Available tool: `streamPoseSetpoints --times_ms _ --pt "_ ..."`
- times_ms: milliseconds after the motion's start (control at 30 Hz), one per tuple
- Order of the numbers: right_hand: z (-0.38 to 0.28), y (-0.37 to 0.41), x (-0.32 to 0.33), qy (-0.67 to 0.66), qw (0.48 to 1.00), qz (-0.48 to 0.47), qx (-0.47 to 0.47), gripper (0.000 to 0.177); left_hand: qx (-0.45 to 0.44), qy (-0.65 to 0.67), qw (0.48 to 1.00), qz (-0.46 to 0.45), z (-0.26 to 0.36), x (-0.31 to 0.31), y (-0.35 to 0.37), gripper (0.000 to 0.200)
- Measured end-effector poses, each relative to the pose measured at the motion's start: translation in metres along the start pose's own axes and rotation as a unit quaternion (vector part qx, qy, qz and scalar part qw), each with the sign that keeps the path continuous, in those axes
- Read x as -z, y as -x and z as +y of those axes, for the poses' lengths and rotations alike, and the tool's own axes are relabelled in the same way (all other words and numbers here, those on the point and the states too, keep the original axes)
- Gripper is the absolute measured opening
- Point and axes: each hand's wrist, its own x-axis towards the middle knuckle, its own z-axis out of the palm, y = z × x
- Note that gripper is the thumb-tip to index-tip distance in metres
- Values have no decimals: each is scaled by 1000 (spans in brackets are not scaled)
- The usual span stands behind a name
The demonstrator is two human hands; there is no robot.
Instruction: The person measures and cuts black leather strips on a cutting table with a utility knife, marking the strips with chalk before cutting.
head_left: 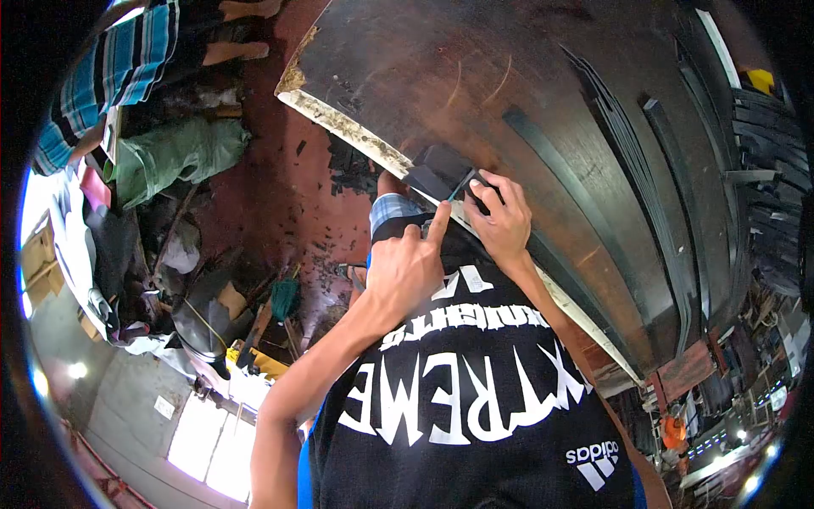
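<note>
At the near edge of the table, my right hand (502, 216) has its fingers bent over a small stack of black, flat pieces (443, 168), pressing them against the tabletop. My left hand (411, 267) is closed, with its index finger stretched forward to the front corner of that stack. A thin, teal-edged sliver (455, 193) shows by this fingertip; its kind is too small to make out. Whatever the curled left fingers hold is hidden beneath them.
Long black strips (627, 161) lie in bundles along the dark table (381, 68), whose pale edge (348, 127) is worn. Dark scraps litter the red floor (263, 182). A green sack (182, 157) is at left, near a seated person's striped clothing (127, 64).
</note>
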Motion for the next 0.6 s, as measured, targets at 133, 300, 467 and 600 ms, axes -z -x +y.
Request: streamPoseSetpoints --times_ms 133,300,467,600 --pt "1 2 -1 -5 1000 2 -1 31 -1 -8 1000 -15 6 6 -4 73" --pt "3 1 1 -11 1000 -18 -3 31 -5 -24 999 -32 10 13 -11 73" --pt "3 -2 4 -36 999 -34 -17 31 -2 -39 999 -36 13 7 -15 75" --pt "2 -4 3 -23 999 -26 -16 30 -19 -28 999 10 1 -14 -7 77"
